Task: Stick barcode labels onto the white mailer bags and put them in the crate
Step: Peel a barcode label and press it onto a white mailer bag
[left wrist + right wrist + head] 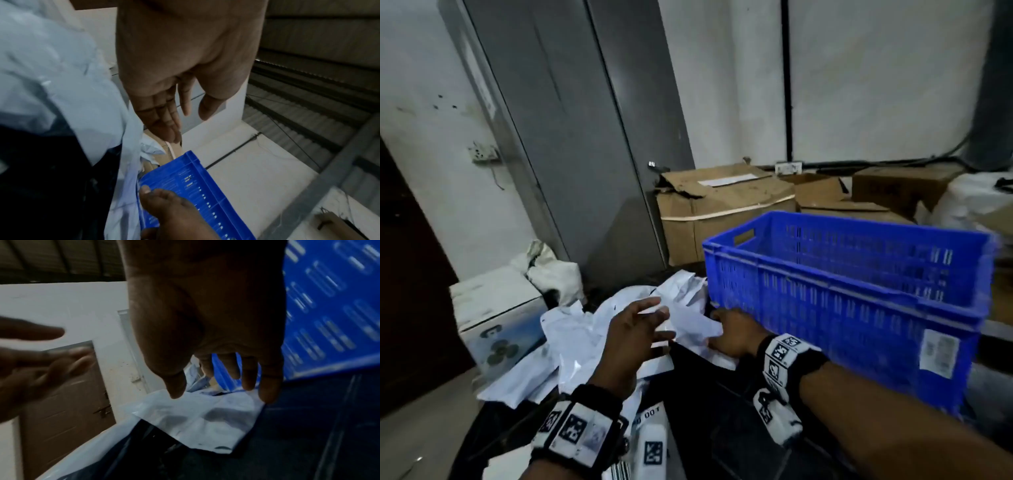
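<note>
A blue slotted crate (859, 291) stands at the right on a dark surface (705, 428). A crumpled pile of white mailer bags (578, 339) lies to its left. My left hand (654, 318) hovers over the pile, fingers spread and holding nothing (164, 113). My right hand (722, 325) reaches down beside the crate's near left corner with straight fingers; its fingertips (269, 394) are at the edge of one flat white bag (195, 421). A white sheet with printed digits (645, 413) lies near my left wrist.
Worn cardboard boxes (722, 212) sit behind the crate, in front of a grey door (585, 137). A white carton with a fan picture (496, 318) stands at the left. A white sack (969, 202) is at the far right. The crate's front carries a label (938, 349).
</note>
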`<state>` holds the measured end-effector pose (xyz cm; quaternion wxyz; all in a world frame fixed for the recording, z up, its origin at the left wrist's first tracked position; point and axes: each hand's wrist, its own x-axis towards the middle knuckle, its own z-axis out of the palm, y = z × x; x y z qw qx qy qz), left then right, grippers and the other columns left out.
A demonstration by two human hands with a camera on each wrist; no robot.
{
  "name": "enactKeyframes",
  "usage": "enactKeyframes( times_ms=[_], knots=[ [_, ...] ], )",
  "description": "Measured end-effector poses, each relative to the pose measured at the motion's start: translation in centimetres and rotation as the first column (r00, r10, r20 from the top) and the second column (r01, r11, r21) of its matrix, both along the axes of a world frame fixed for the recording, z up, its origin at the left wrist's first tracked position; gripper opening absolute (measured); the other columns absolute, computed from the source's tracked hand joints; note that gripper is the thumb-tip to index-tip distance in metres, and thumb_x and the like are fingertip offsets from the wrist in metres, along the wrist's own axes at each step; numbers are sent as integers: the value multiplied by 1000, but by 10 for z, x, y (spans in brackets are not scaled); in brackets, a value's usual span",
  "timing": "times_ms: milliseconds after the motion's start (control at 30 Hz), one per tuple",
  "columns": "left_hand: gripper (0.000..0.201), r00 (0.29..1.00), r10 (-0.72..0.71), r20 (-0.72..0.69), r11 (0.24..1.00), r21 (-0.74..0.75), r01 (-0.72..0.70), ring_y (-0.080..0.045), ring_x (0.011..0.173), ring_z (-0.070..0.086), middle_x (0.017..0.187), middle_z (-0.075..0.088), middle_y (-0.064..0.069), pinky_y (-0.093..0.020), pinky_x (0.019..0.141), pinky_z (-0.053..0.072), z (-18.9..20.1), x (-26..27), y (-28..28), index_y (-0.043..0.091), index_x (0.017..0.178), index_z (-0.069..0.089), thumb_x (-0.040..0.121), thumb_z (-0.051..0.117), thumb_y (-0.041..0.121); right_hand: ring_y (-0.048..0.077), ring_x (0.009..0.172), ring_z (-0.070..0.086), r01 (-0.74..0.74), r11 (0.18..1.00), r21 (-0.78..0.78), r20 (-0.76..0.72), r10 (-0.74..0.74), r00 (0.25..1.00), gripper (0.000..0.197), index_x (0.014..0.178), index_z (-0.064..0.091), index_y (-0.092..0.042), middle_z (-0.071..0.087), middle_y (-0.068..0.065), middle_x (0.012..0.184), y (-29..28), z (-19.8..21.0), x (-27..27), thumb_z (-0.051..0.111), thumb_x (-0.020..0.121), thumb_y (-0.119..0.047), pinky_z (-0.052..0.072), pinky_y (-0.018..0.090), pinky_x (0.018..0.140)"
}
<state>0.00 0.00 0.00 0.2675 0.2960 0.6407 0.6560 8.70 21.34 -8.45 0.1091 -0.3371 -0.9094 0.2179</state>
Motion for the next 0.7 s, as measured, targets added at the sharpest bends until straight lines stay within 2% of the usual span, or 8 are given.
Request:
enactKeyframes(
  times_ms=[100, 200, 300, 400, 500, 600, 667, 700],
  knots=[
    [21, 988, 97, 119, 994, 33, -102, -39, 95, 74, 108, 74, -13, -45, 84, 56, -15, -3, 6, 15, 121, 66, 101, 60, 13, 35, 144, 42, 119, 990, -80, 69, -114, 991, 89, 152, 38, -16, 44, 14, 157, 11, -10, -12, 67, 83, -65, 33, 46, 118],
    [19, 971, 135, 199, 991, -1, -137, -36, 88, 73, 102, 73, -10, -46, 85, 55, -31, -5, 8, 16, 120, 65, 101, 59, 12, 36, 147, 38, 143, 988, -49, 139, -135, 981, 93, 155, 31, -11, 39, 15, 160, 16, -15, -19, 69, 87, -61, 29, 46, 121],
    [24, 964, 152, 219, 988, -37, -147, -33, 83, 73, 95, 76, -8, -44, 81, 56, -37, -12, 10, 16, 122, 65, 98, 66, 14, 35, 132, 56, 148, 989, -17, 202, -142, 969, 66, 138, 56, -10, 55, 15, 146, 15, -9, -18, 73, 85, -46, 46, 35, 104],
    [29, 972, 112, 205, 993, -47, -105, -33, 83, 73, 101, 75, -12, -41, 75, 55, -35, -12, 6, 15, 125, 64, 97, 68, 12, 34, 119, 64, 60, 984, -167, 191, -27, 981, 30, 116, 69, -4, 67, 18, 122, 5, 5, -6, 65, 94, -25, 46, 27, 77],
    [27, 991, 52, 126, 998, -41, -47, -29, 79, 70, 96, 74, -8, -36, 66, 54, -24, 0, -4, 16, 123, 65, 97, 68, 12, 32, 104, 64, -63, 966, -250, 78, 85, 993, 23, 102, 69, -7, 68, 12, 104, -14, 28, 31, 51, 105, -20, 47, 33, 78],
    [20, 1000, 4, -14, 995, -95, -5, -26, 75, 68, 99, 73, -15, -36, 69, 52, -14, 25, -22, 16, 115, 69, 95, 71, 16, 14, 62, 46, -128, 931, -342, 22, 144, 989, 20, 78, 63, -12, 52, -2, 67, -18, 30, 80, 62, 97, -17, 36, 26, 54],
    [14, 970, -90, -225, 978, -206, 43, -18, 69, 68, 91, 74, -9, -30, 68, 49, -14, 53, -37, 20, 106, 71, 93, 74, 22, 13, 58, 40, -135, 923, -359, 47, 163, 986, 18, 77, 63, -6, 47, 1, 62, -24, 21, 119, 65, 93, -16, 31, 25, 51],
    [13, 912, -194, -361, 954, -286, 90, -12, 67, 67, 86, 74, 0, -25, 67, 49, -17, 70, -47, 23, 104, 71, 92, 75, 28, 9, 57, 40, -140, 926, -351, 93, 183, 979, 19, 74, 63, -9, 48, -2, 61, -27, 14, 139, 64, 94, -13, 32, 22, 51]
  ],
)
